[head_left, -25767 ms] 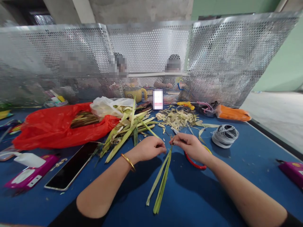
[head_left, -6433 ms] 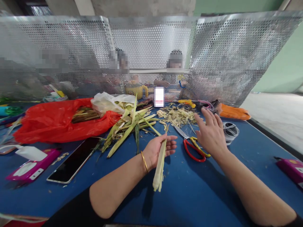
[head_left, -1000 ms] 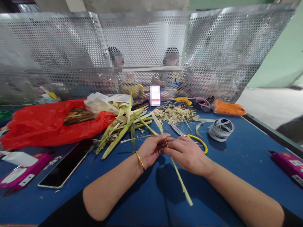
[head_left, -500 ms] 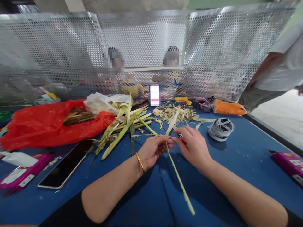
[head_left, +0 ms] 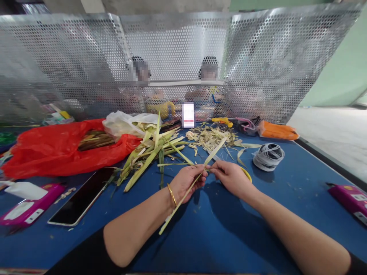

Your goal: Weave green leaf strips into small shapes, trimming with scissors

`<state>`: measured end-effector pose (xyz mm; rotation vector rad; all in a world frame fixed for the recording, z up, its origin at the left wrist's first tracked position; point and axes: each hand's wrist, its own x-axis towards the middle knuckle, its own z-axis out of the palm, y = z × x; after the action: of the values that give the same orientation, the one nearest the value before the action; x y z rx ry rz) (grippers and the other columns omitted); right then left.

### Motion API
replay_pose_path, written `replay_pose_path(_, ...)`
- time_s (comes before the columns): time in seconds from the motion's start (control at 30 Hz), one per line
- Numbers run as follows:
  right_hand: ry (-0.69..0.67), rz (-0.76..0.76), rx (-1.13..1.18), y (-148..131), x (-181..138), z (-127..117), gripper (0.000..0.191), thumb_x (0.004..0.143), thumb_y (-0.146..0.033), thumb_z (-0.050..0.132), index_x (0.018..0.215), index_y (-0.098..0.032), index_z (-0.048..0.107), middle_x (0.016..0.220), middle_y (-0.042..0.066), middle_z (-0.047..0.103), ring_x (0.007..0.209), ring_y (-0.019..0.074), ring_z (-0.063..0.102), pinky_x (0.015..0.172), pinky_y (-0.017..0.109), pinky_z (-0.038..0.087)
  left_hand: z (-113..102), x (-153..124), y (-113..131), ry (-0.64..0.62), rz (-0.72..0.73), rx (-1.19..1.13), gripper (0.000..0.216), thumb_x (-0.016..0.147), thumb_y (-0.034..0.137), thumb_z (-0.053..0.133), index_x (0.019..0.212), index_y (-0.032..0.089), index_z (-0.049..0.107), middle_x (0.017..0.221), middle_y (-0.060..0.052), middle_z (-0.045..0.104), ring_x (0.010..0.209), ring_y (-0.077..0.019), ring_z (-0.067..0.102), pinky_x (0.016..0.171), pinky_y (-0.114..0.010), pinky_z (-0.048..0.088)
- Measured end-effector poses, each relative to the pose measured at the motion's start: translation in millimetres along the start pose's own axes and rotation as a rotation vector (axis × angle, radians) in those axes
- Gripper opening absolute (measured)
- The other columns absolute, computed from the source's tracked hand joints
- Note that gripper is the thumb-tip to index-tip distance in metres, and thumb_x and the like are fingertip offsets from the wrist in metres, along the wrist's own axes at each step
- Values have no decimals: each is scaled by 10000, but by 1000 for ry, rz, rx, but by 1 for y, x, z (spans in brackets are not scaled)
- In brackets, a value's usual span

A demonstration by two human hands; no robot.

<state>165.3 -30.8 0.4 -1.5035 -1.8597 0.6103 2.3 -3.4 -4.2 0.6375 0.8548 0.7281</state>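
Observation:
My left hand [head_left: 188, 181] and my right hand [head_left: 231, 176] meet over the blue table [head_left: 229, 236], both pinched on thin pale green leaf strips [head_left: 183, 198]. One strip runs from the fingers down and to the left across my left wrist, and another points up and to the right toward the scraps. A gold bangle [head_left: 172, 194] sits on my left wrist. The yellow handle of the scissors [head_left: 246, 174] shows just behind my right hand.
A pile of green leaves [head_left: 151, 152] and a red plastic bag [head_left: 57, 151] lie to the left, with a phone [head_left: 83, 196] and pink packs [head_left: 25, 210] nearer. Leaf scraps [head_left: 212, 137], a roll of grey bands [head_left: 268, 156] and a perforated metal screen [head_left: 183, 65] stand behind; people sit beyond it.
The strip's lower end has swung from right to left, and now crosses my left wrist. My right hand moved closer to the left. A person who stood at the right edge is gone.

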Motion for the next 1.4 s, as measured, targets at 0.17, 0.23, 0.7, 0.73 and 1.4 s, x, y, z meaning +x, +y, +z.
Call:
replay_pose_path(0.17,-79,178,486,-4,0,8,252,785,-398,582,905,-176,601,632,-47,534,430,77,417,415,207,316,0,-1,0,9,-5,76,123,856,124,560,777,97,651,596,3,591,443,-48,531,427,-141,427)
replay_pose_path(0.23,-26,234,550,-4,0,10,263,751,-433,627,782,-173,607,580,-58,492,409,61,354,393,201,260,1,-3,0,-4,-14,112,129,860,149,563,774,99,646,618,-11,616,457,-58,549,442,-153,440)
replay_pose_path(0.7,80,182,496,-3,0,7,270,720,-397,661,600,-161,611,567,-26,551,563,106,465,572,244,361,0,-5,-5,-107,-37,261,129,763,242,697,764,125,643,584,-4,627,427,-74,544,433,-178,443)
replay_pose_path(0.73,83,179,471,-3,0,7,274,725,-405,653,606,-162,613,573,-22,558,570,112,472,576,248,366,0,-5,-6,-115,-36,266,144,752,247,710,747,121,640,576,-3,621,427,-74,542,439,-180,447)
replay_pose_path(1.4,-292,176,384,-5,4,-40,266,711,-354,684,880,-154,633,606,-39,546,497,78,428,453,208,317,-1,-6,5,-30,30,221,193,789,293,645,829,109,688,863,-106,733,601,-87,603,491,-164,397)
